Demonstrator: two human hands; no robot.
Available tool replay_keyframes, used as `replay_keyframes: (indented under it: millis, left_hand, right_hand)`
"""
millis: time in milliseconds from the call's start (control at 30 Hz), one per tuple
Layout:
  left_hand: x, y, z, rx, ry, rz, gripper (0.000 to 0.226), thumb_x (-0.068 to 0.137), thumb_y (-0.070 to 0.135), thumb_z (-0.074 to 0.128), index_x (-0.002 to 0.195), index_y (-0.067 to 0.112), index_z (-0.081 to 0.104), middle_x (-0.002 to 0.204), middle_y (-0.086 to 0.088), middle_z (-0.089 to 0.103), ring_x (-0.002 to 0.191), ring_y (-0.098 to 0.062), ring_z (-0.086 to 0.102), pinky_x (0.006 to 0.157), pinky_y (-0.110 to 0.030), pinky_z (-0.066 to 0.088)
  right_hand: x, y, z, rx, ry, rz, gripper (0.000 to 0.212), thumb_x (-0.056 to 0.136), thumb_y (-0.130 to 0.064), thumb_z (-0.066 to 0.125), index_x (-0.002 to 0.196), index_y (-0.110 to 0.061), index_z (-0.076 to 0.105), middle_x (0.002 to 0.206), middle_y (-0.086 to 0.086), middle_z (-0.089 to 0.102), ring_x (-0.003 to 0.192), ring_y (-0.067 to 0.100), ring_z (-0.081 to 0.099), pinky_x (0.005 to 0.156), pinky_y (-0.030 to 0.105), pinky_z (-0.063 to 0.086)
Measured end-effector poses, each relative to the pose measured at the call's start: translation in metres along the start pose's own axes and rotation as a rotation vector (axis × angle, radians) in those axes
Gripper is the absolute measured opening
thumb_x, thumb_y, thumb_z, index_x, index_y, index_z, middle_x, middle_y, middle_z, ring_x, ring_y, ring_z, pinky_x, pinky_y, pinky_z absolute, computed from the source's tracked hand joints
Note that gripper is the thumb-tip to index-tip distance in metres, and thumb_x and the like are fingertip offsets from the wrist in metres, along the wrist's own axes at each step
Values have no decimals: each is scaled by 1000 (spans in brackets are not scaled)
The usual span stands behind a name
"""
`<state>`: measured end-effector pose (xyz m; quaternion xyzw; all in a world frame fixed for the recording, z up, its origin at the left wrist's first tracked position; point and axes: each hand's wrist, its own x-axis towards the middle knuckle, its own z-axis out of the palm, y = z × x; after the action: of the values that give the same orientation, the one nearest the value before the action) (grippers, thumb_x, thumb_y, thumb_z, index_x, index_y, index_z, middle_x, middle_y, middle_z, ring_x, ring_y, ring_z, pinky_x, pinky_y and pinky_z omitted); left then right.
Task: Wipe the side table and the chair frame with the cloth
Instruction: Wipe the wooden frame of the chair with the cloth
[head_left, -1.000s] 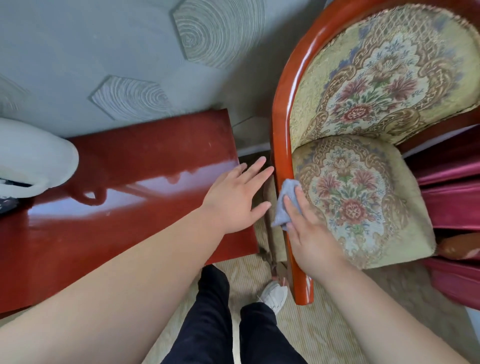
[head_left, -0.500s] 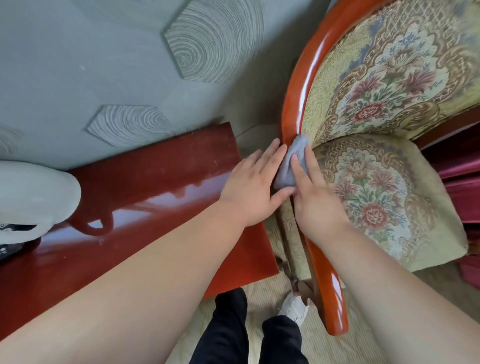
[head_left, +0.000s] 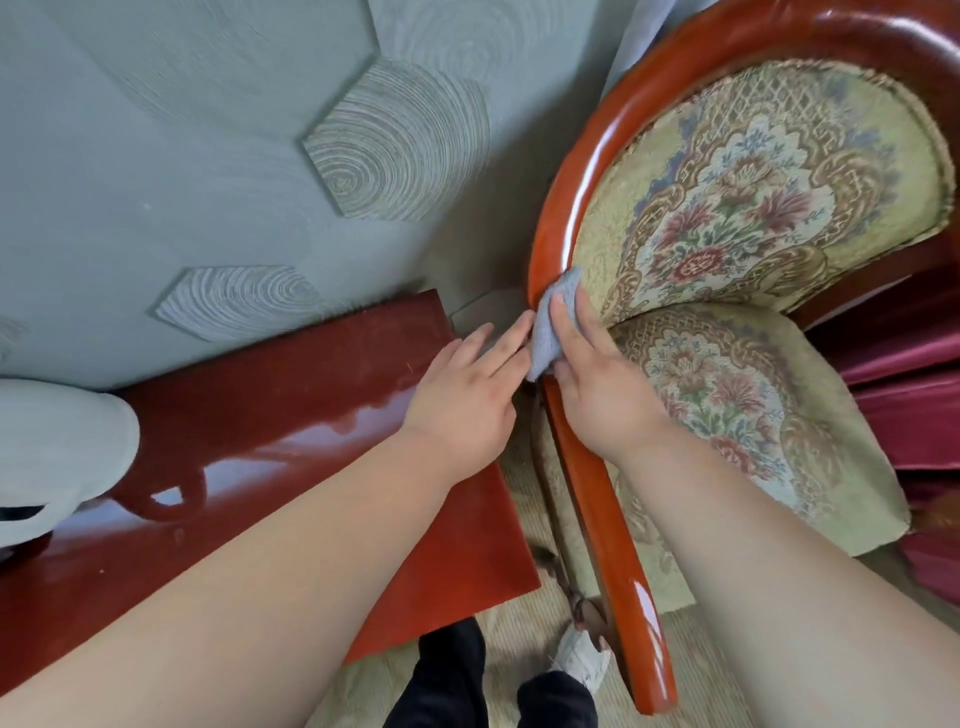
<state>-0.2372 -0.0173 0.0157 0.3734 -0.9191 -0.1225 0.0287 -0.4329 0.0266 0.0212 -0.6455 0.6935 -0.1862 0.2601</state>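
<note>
left hand (head_left: 467, 395): fingers straight, slightly apart, over table (head_left: 291, 384) corner, fingertip just beside cloth (head_left: 550, 327) | right hand (head_left: 597, 384): clamped on cloth, pressing it to frame (head_left: 556, 218) | cloth: on frame's left rail, where backrest meets seat

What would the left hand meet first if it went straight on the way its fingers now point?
The grey cloth: the left hand points its straight fingers up-right, their tips at its edge, possibly touching. The right hand holds the cloth on the red chair frame, just behind.
</note>
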Motion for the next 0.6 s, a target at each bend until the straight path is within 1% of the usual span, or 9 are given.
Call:
replay_keyframes:
  millis: [167,267,333,400,467,500,533,567,600]
  left_hand:
    - [1,1,-10,-4,-78,-37,81,90,15,51,165,23,20,174,6,3,143,-31,40,116,-46,35]
    - [0,2,-13,21,-97,-37,80,93,17,50,165,24,17,174,6,-1,138,-26,41,115,-43,35]
    - [1,4,-17,38,-71,-38,75,94,24,54,164,21,25,174,3,6,138,-29,41,115,-44,37]
    - [3,8,-22,50,-56,-56,72,95,31,56,161,19,33,173,1,16,142,-33,39,117,-47,36]
    - [6,13,-27,52,-62,-61,74,93,35,58,160,17,34,171,-1,21,147,-35,35,118,-51,34]
    - [7,15,-29,53,-69,-70,77,93,37,59,161,16,32,172,-1,19,149,-36,31,119,-52,32]
    - [8,16,-31,55,-66,-92,79,93,37,59,162,16,29,173,-1,15,151,-36,27,121,-52,29]
    - [10,16,-33,56,-55,-122,80,93,37,58,163,17,27,174,1,11,153,-35,24,123,-52,25]
    - [13,17,-35,54,-38,-150,80,92,36,58,163,17,26,174,1,9,154,-35,22,124,-51,23]
  right_hand:
    - [-78,5,22,-126,5,-86,70,100,-14,57,161,-29,26,173,-3,-1,105,38,69,71,40,59]
    - [-124,7,41,-209,-29,-67,76,92,-5,66,159,-25,35,173,-2,5,138,45,49,88,46,61]
    - [-126,5,40,-209,-55,-40,77,89,-1,68,158,-21,39,173,0,8,140,45,48,87,47,62]
    - [-109,2,28,-207,-51,-11,76,89,0,63,158,-23,38,173,-6,1,112,42,67,68,43,61]
    - [-77,-2,7,-225,-4,44,79,91,-1,58,160,-27,29,171,-12,-5,79,37,71,56,34,50]
    - [-57,-5,-6,-248,46,46,79,91,-1,59,161,-24,28,172,-8,-1,75,36,71,55,31,45]
    - [-34,-8,-18,-269,90,17,78,92,-1,61,161,-20,29,173,-3,4,83,36,72,58,29,45]
    - [-10,-13,-30,-287,103,-19,77,94,-1,60,161,-17,27,173,0,4,105,37,70,67,30,50]
    - [13,-17,-42,-296,80,-51,76,96,-2,55,163,-17,21,173,0,-1,133,37,55,83,35,55]
